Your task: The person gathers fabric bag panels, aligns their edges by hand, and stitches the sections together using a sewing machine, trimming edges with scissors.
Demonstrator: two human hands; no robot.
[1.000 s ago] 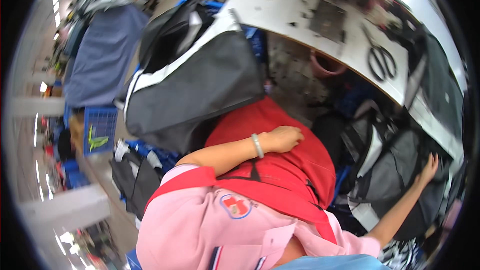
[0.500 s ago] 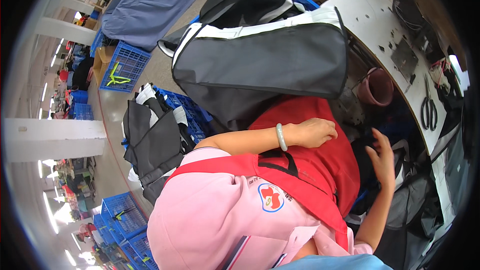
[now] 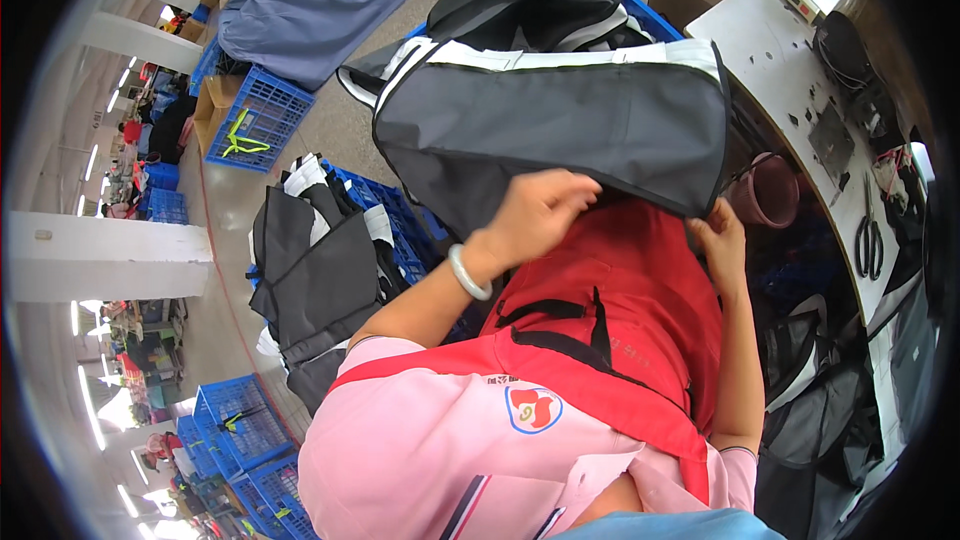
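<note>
A large dark grey fabric piece (image 3: 560, 110), black-bound with a white strip along its far edge, lies over a stack in front of me. It looks like part of a bag, though its kind is not certain. My left hand (image 3: 540, 220), with a pale bangle at the wrist, rests on its near side, fingers curled at the bound edge. At the near right corner my right hand (image 3: 722, 240) pinches the edge between thumb and fingers. Beneath both hands lies my red apron (image 3: 640, 290) with black straps.
More dark fabric pieces (image 3: 315, 270) are heaped by a blue crate (image 3: 385, 210) to the left. On the right stands a worktable (image 3: 770, 50) with black scissors (image 3: 868, 245); a pink bucket (image 3: 775, 190) sits below. Farther left is another blue crate (image 3: 262, 115).
Both hands have moved forward to the near edge of the fabric piece; the left also went left. My right hand has closed at the corner. The whole view has shifted slightly.
</note>
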